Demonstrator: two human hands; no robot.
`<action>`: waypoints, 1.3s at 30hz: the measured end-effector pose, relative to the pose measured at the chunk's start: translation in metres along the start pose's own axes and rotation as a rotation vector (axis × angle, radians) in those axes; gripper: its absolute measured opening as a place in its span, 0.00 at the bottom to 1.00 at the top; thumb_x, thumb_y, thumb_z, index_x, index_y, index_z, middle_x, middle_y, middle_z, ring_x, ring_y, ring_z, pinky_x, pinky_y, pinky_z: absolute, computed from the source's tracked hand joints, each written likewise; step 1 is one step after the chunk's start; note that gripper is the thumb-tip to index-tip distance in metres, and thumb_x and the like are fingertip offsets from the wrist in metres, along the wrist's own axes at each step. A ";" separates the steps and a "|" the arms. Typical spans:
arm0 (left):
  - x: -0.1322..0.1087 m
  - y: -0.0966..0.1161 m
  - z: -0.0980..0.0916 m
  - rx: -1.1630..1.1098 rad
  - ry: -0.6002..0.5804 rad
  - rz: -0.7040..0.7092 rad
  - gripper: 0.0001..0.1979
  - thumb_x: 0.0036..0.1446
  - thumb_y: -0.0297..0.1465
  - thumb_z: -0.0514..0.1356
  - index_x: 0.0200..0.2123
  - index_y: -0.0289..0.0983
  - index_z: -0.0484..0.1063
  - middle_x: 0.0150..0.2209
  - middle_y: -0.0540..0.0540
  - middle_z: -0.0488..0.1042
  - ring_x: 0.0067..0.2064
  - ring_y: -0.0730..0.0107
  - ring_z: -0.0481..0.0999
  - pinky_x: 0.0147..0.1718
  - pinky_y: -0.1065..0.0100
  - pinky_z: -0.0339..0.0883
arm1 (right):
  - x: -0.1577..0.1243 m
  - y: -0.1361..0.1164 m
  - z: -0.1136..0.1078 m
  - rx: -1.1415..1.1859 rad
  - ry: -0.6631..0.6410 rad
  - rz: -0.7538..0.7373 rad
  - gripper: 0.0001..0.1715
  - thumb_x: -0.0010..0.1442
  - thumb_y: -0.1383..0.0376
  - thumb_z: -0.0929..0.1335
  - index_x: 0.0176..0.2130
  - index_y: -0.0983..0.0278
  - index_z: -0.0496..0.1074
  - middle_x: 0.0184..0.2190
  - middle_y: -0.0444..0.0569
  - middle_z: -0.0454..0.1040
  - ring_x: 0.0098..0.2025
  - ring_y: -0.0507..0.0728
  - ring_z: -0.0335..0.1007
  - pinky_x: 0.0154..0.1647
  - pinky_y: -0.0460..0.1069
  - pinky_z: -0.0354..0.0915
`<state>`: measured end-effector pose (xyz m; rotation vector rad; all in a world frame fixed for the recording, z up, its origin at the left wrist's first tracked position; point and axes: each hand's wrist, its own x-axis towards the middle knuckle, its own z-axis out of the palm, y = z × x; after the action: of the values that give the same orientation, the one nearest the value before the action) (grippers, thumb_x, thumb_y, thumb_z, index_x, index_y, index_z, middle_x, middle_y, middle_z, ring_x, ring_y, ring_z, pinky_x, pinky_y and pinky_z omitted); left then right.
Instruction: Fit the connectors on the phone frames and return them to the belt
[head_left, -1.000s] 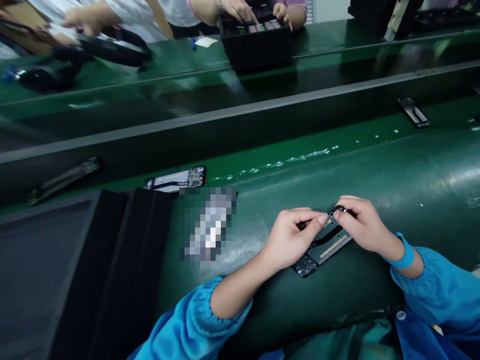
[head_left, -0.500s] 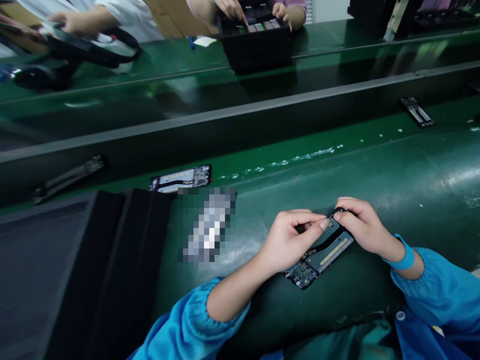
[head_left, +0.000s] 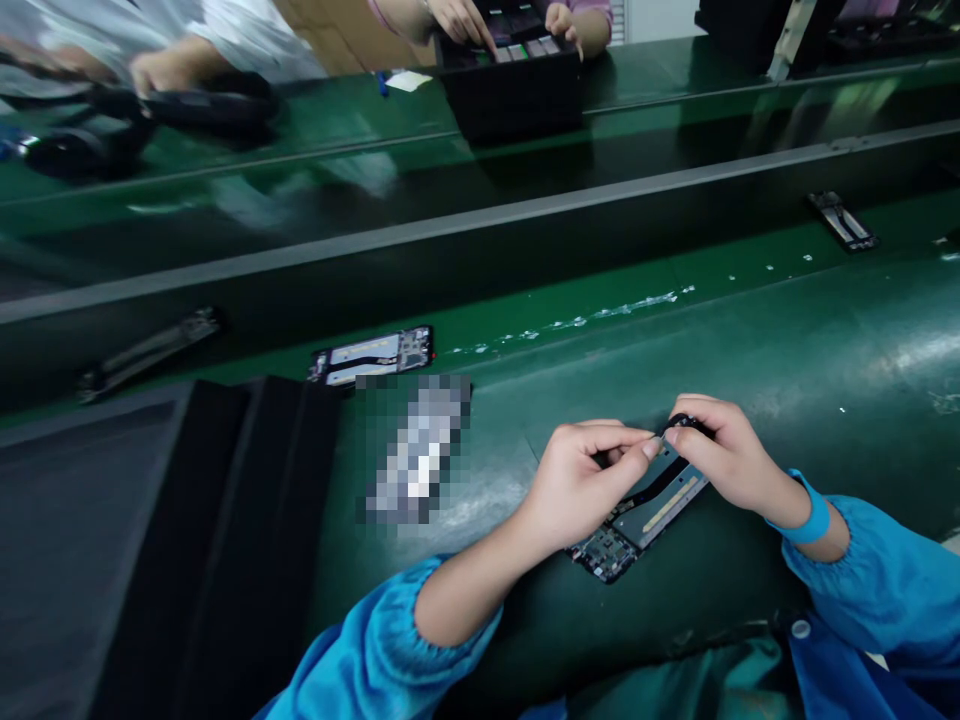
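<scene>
- Left hand: my thumb and index pinched together over the phone's far end; can't tell what's between.
- Right hand: I'm clamped on that far end.
- Open-backed phone: tilted diagonally under my hands, above green table.

The right hand grips the far end of an opened phone on a green counter; the left hand pinches just beside it. Another phone lies beyond.

Phone chassis on worktop
</scene>
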<state>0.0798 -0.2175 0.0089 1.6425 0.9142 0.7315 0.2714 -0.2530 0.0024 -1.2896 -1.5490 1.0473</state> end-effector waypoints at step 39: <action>0.001 -0.004 0.001 -0.023 0.041 -0.114 0.13 0.58 0.37 0.67 0.27 0.34 0.83 0.22 0.48 0.75 0.23 0.77 0.64 0.22 0.74 0.57 | -0.003 0.000 0.002 -0.049 0.023 0.007 0.16 0.66 0.67 0.64 0.26 0.62 0.59 0.24 0.40 0.58 0.28 0.52 0.56 0.30 0.48 0.53</action>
<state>0.0808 -0.2166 0.0046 1.5475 1.0164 0.6971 0.2697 -0.2558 0.0017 -1.3369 -1.5620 1.0016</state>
